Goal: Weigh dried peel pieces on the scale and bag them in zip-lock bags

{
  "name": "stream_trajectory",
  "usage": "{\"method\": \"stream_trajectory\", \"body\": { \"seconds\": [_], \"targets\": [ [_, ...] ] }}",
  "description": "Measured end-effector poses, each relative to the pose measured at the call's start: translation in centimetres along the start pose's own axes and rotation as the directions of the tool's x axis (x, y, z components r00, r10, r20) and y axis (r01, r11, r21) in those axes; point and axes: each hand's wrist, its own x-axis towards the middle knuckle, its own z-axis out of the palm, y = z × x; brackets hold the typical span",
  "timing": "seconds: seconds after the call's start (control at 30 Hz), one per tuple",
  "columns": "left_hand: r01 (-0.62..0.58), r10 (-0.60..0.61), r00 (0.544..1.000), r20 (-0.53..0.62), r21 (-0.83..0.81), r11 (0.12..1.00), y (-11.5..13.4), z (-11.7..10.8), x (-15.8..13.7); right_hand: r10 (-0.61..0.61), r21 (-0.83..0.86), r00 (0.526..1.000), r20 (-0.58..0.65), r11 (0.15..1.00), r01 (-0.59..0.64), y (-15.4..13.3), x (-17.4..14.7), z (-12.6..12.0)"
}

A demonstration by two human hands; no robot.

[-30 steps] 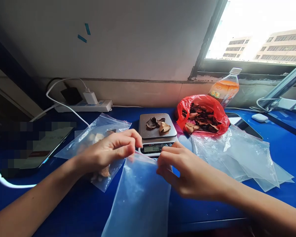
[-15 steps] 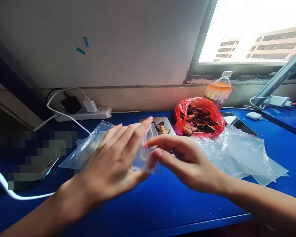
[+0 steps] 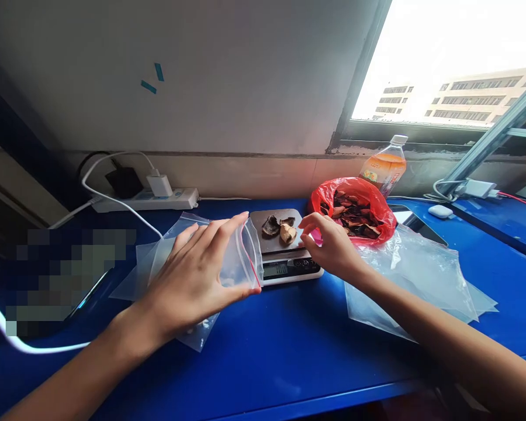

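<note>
My left hand grips a clear zip bag by its mouth, thumb below and fingers above; a red line runs along the zip. Just right of it stands a digital kitchen scale with a small display. Several dried, dark and tan pieces lie on its metal plate. Beside the plate's right edge is my right hand, thumb and forefinger curved and slightly apart, with nothing visible between them. Behind that hand sits a red plastic bag full of similar dried slices.
Flat clear bags lie at right, over part of a dark tablet-like device. A drink bottle stands behind the red bag. A power strip with a white cable is at back left. More clear bags lie under my left hand.
My right hand has let go of the zip bag's mouth and moved right and up to the scale. The left hand keeps the bag, shifted slightly left, and the scale's display is now uncovered.
</note>
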Motion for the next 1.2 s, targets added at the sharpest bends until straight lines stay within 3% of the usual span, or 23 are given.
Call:
{"method": "stream_trajectory", "body": {
  "seconds": [0.17,0.33,0.4,0.57,0.73,0.8,0.9,1.03,1.2],
  "targets": [
    [-0.024,0.024,1.000,0.004,-0.003,1.000,-0.4,0.4,0.0,-0.086,0.024,0.996,-0.023,0.996,0.087,-0.5,0.8,-0.6],
    [-0.015,0.015,1.000,0.018,-0.022,1.000,-0.7,1.0,0.0,-0.172,-0.129,0.968,0.185,0.972,0.197,-0.7,2.2,-0.6],
    [-0.011,0.012,1.000,0.020,-0.024,1.000,-0.8,1.2,0.0,-0.179,-0.129,0.964,0.196,0.970,0.206,-0.6,1.9,-0.4],
    [-0.024,0.024,1.000,0.007,-0.031,0.999,-0.6,1.3,-0.2,-0.232,-0.010,0.969,0.089,0.972,0.233,-1.9,-0.1,-0.7],
    [-0.013,0.012,0.999,-0.035,-0.032,0.999,-0.3,1.2,-0.3,-0.415,0.204,0.902,0.116,0.899,0.387,-4.4,0.3,-1.6],
    [0.005,-0.007,0.997,-0.075,-0.020,1.000,-0.2,1.0,-0.3,-0.392,0.206,0.914,0.106,0.908,0.366,-3.6,1.7,-1.6],
    [0.018,-0.019,0.994,-0.109,-0.009,1.000,0.0,0.5,-0.3,-0.289,0.052,0.953,0.091,0.957,0.285,-0.7,4.1,-1.3],
    [0.009,-0.009,0.994,-0.111,-0.004,1.000,0.1,0.2,-0.3,-0.255,-0.101,0.935,0.245,0.953,0.286,2.2,5.7,-0.5],
    [0.010,-0.011,0.996,-0.093,-0.013,1.000,0.1,0.2,-0.4,-0.168,-0.117,0.935,0.313,0.970,0.214,2.6,5.4,-0.4]
  ]
}}
